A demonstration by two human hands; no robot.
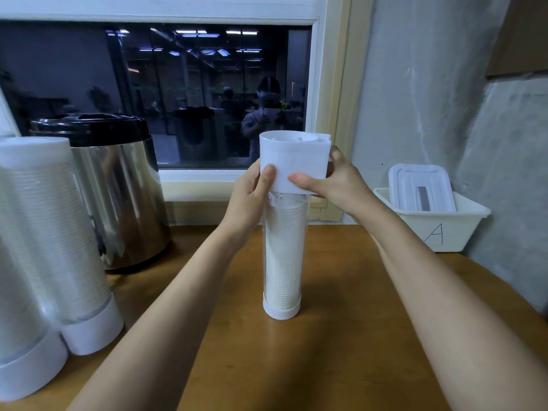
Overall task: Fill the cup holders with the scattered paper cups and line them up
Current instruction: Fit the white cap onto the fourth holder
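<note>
Two sets of fingers [268, 173] grasp the white cap [296, 160] on top of the cup holder [284, 304]: the left hand [252, 197] grips its left side, the right hand [335, 180] its right side. The holder stands upright at mid-bench [350, 336], its clear tube packed with stacked paper cups [284, 256]. At the left edge, two more filled holders [56, 232] stand side by side, a steel urn [118, 188] behind them. A white bin [450, 232] marked A sits at right.
</note>
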